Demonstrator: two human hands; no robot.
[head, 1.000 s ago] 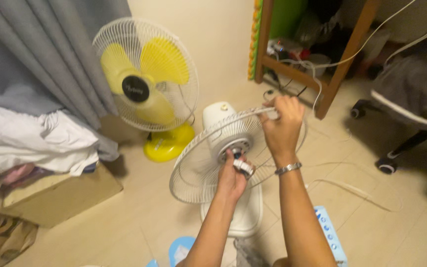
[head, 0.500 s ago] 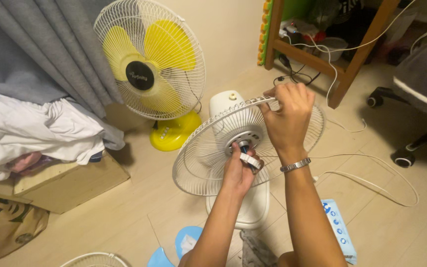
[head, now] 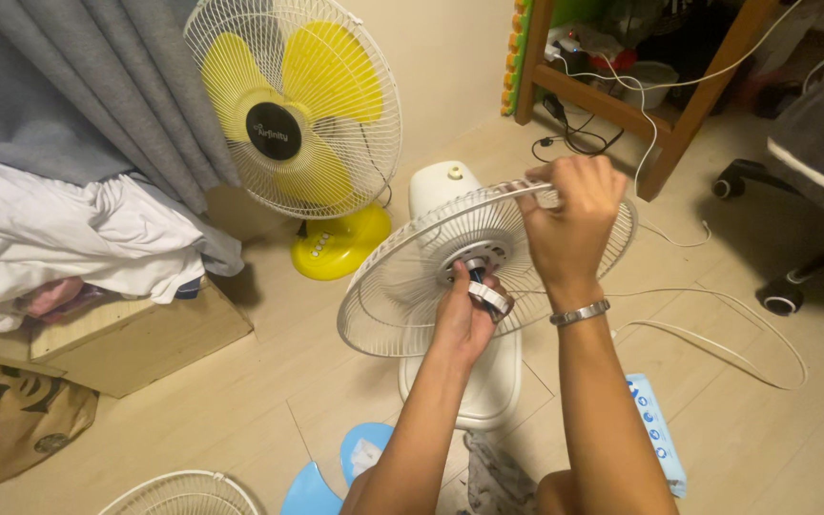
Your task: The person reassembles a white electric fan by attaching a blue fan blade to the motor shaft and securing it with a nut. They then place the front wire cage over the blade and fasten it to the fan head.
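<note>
A white fan with no blades stands on the floor, its rear wire guard (head: 402, 286) facing me and its white base (head: 474, 386) below. My right hand (head: 569, 224) grips the guard's upper rim. My left hand (head: 464, 319) is at the hub, fingers closed on a small white ring nut (head: 490, 298) on the dark shaft. A metal bracelet sits on my right wrist.
A yellow-bladed fan (head: 293, 105) stands behind, by a grey curtain (head: 69, 86). White laundry lies on a wooden box (head: 145, 329) at left. Another wire guard (head: 178, 494) and blue blade pieces (head: 336, 472) lie near me. Cables (head: 708, 334), a wooden frame and a chair's wheels are at right.
The view has shifted slightly down and nearer. Both hands keep their hold on the guard rim and the ring nut; the left hand has turned a little at the hub.
</note>
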